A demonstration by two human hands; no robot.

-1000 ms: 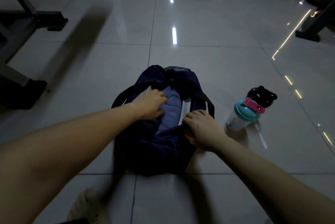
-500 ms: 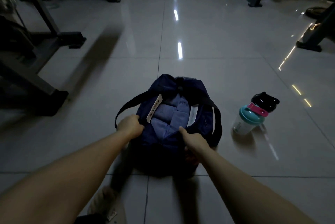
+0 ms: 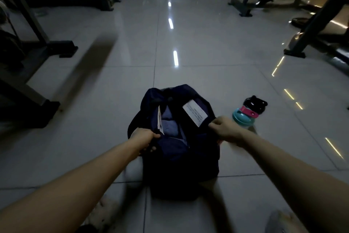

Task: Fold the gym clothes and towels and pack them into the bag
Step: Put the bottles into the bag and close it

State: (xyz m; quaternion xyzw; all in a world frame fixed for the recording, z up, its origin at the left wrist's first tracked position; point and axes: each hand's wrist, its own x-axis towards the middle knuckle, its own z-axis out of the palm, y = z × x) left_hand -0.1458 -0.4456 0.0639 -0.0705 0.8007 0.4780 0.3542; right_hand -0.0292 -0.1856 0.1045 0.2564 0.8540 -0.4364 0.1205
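Note:
A dark navy gym bag stands on the tiled floor in front of me, its top open. Folded light-blue cloth lies inside, between two white labels on the inner walls. My left hand grips the left edge of the bag's opening. My right hand grips the right edge, and the two hands hold the opening spread apart. The bottom of the bag's inside is hidden in shadow.
A shaker bottle with a teal lid, pink strap and black cap lies on the floor right of the bag. Dark gym machine frames stand at the left and at the far right. My feet show at the bottom edge.
My left hand left the cloth inside the bag and took hold of the left rim. My right hand shifted outward on the right rim, and the opening now gapes wider. The view tilted up.

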